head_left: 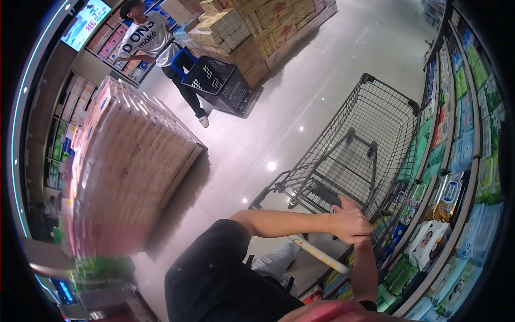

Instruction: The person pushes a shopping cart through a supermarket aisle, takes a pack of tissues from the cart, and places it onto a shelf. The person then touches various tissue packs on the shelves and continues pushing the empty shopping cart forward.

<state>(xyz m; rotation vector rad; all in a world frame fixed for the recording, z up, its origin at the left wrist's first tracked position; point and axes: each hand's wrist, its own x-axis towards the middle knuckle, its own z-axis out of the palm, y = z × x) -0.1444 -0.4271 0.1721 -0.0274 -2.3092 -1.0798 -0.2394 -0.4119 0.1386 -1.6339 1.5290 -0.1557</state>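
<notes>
My left hand (346,224) is closed and meets my right hand (363,234) over the near end of a shopping cart (370,115). The hands overlap, so what lies inside the left one is hidden. Most of the right hand's fingers are covered too. One or two fingertips point up towards a dark grey piece (323,194) on the cart; whether they touch it I cannot tell. Beneath my left forearm runs the cart's pale patterned handle bar (322,256). The cart's wire basket stretches away from me, its mesh showing the folded frame below.
Shelves on the right hold wipe packs (427,244) close beside the cart. A tall stack of packaged goods (126,172) stands left on a pallet. Beyond it, a person (147,40) stands beside a dark basket trolley (217,86). Stacked cartons (252,32) rise behind. Glossy floor (257,145) lies between.
</notes>
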